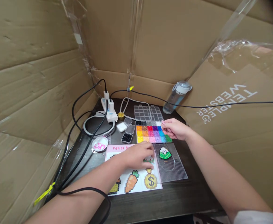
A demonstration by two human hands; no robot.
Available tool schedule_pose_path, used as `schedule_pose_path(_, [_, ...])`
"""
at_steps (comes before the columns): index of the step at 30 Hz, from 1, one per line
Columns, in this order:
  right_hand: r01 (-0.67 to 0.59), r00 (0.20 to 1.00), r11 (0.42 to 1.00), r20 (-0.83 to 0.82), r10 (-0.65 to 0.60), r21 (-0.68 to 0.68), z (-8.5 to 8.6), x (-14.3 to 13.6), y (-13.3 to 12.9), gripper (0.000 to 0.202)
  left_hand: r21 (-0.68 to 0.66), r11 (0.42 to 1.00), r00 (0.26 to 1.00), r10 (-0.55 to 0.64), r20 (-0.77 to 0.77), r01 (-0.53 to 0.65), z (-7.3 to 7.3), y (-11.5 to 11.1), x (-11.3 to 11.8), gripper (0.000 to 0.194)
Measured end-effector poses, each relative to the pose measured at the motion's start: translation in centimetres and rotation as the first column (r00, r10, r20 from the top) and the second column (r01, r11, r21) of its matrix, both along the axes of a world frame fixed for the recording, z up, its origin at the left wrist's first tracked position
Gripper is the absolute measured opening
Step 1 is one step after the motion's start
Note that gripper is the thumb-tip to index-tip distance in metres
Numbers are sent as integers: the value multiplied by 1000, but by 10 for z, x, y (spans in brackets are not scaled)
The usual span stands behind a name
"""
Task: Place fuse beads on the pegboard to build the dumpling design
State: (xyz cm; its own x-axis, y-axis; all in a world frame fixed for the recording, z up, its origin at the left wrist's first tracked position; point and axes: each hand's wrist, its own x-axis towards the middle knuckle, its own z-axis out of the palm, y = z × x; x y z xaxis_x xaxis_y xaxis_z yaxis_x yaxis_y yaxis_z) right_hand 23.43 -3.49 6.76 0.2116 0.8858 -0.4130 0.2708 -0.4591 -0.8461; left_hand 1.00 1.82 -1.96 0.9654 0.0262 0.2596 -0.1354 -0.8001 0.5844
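Observation:
My left hand rests palm down on a printed pattern sheet showing a carrot and a money bag. My right hand hovers with pinched fingers over the right edge of a bead box sorted by colour; whether it holds a bead is too small to tell. A clear pegboard lies right of the sheet, with a small green and white bead figure on it.
A dark table is walled in by cardboard. At the back stand a water bottle, the box's clear lid and a white power strip with black cables. Small bead tubs and a dish of pink beads sit left.

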Motion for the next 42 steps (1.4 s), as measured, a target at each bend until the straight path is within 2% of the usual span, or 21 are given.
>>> schedule_pose_path(5, [7, 995, 998, 96, -1, -58, -19, 13, -16, 26, -28, 1000, 1000, -1, 2, 1, 1, 0, 0, 27])
schedule_pose_path(9, [-43, 967, 990, 243, 74, -131, -28, 21, -22, 26, -37, 999, 1000, 2, -3, -2, 1, 0, 1, 26])
schedule_pose_path(13, [-86, 911, 991, 395, 122, -106, -28, 24, -22, 32, -33, 999, 1000, 0, -7, 0, 2, 0, 1, 26])
schedule_pose_path(18, [-65, 874, 998, 481, 70, -27, -20, 26, -26, 39, -17, 1000, 1000, 2, -25, -3, 7, -1, 1, 24])
schedule_pose_path(20, [25, 922, 999, 386, -35, 31, -15, 28, -29, 40, -15, 1000, 999, 5, -33, -5, 8, -1, 1, 24])
schedule_pose_path(22, [187, 963, 972, 170, -209, 140, -10, 32, -30, 38, -15, 1000, 999, 4, -36, -4, 8, -1, 1, 25])
schedule_pose_path(23, [283, 954, 936, 41, -298, 211, -6, 34, -29, 37, -14, 1000, 999, 1, -36, -2, 7, -1, 1, 25])
schedule_pose_path(25, [455, 890, 815, -182, -417, 359, -1, 39, -26, 38, -8, 1000, 999, -3, -33, 2, 5, -1, 2, 26])
schedule_pose_path(27, [554, 833, 695, -310, -459, 458, 2, 42, -21, 40, -3, 1000, 999, -6, -31, 6, 3, 0, 3, 27])
schedule_pose_path(29, [582, 813, 641, -376, -444, 501, 0, 43, -16, 42, -4, 1000, 999, -11, -30, 11, 2, 1, 3, 27])
schedule_pose_path(35, [565, 814, 606, -497, -299, 560, -31, 30, -3, 39, -7, 1000, 999, -20, -31, 20, 5, -1, 4, 23])
schedule_pose_path(38, [548, 815, 627, -523, -251, 553, -46, 23, 0, 37, -3, 1000, 1000, -15, -22, 15, 7, -1, 4, 23])
schedule_pose_path(42, [473, 846, 677, -506, -169, 564, -53, 16, 4, 32, 14, 1000, 1000, -23, -17, 24, 7, -1, 5, 24])
